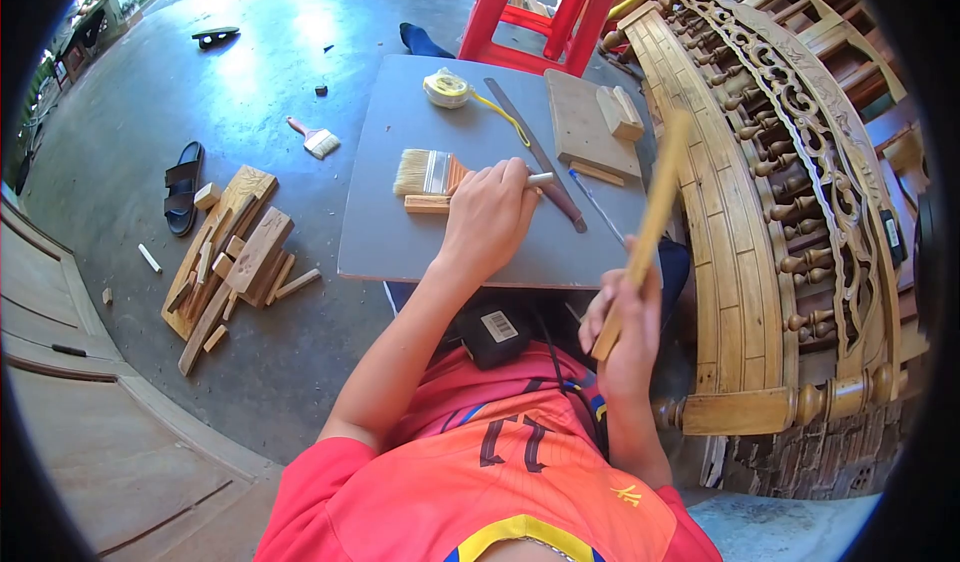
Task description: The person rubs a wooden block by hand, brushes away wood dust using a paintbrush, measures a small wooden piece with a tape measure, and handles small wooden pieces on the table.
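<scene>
My left hand [490, 212] is closed around a slim rod-shaped tool [541, 179]; its pale end sticks out past my fingers and its other end is hidden. Under and beside that hand, a small wooden block [427, 205] lies on the grey board [385, 247]. A wide paintbrush [425, 173] with pale bristles rests just behind the block, close to my knuckles. My right hand [632, 327] grips the lower part of a wooden stick [650, 222], held raised and tilted at the board's right edge, slightly blurred.
On the board are a tape measure [447, 89], a long dark metal strip [535, 152], a thin rod [600, 205] and a wooden plate [590, 137]. A red stool [540, 27] stands behind. Carved furniture [740, 262] borders the right; wood scraps [245, 252] lie left.
</scene>
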Available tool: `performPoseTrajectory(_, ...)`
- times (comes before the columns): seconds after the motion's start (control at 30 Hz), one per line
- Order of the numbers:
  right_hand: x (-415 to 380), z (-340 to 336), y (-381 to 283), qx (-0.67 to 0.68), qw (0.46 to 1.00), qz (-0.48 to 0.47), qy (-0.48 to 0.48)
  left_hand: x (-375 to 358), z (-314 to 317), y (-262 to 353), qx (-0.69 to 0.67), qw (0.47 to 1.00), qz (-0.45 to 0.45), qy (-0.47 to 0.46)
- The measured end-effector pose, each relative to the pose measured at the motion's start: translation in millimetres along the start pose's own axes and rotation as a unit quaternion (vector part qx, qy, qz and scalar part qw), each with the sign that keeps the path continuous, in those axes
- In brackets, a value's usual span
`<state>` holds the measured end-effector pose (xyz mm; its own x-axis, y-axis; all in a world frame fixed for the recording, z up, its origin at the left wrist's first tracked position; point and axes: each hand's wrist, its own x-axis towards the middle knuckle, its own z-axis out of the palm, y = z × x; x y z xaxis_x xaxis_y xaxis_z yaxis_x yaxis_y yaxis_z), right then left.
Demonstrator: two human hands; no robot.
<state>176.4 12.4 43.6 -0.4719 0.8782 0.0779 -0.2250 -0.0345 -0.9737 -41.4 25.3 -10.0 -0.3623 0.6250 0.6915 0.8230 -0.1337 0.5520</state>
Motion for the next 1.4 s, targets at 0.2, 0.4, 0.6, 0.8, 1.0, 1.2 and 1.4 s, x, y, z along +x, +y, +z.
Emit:
performPoseTrajectory(0.2,-12.1,-2.9,14.3,-0.087,0.977,0.141,-0.136,-0.7,2.7,-2.6,0.011,1.0,0.001,-0.002)
performPoseTrajectory(0.4,2.6,-10.8,6.8,0.066,0.997,0.026,0.003,-2.2,2.7,-5.1,0.024,1.0,-0.002,0.006)
performPoseTrajectory(0.6,-3.2,-3.5,13.6,0.031,0.947,0.261,-0.186,-2.8,5.4,-7.5,0.039,0.999,-0.002,-0.006)
performPoseTrajectory(0.8,7.1,-6.2,8.6,0.122,0.989,0.072,-0.029,-3.4,6.1,-7.9,0.052,0.999,-0.001,-0.001)
performPoseTrajectory(1.0,-8.8,7.7,20.9,0.093,0.978,0.177,-0.059,-4.8,5.8,-8.1,0.048,0.999,0.001,0.01)
performPoseTrajectory(1.2,4.4,-5.1,5.8,0.083,0.992,0.082,-0.05,-5.2,5.5,-11.3,0.044,0.999,0.003,0.021)
performPoseTrajectory(1.4,-1.4,14.5,20.0,0.115,0.981,0.149,-0.039,-5.5,6.9,-12.0,0.046,0.999,0.004,0.018)
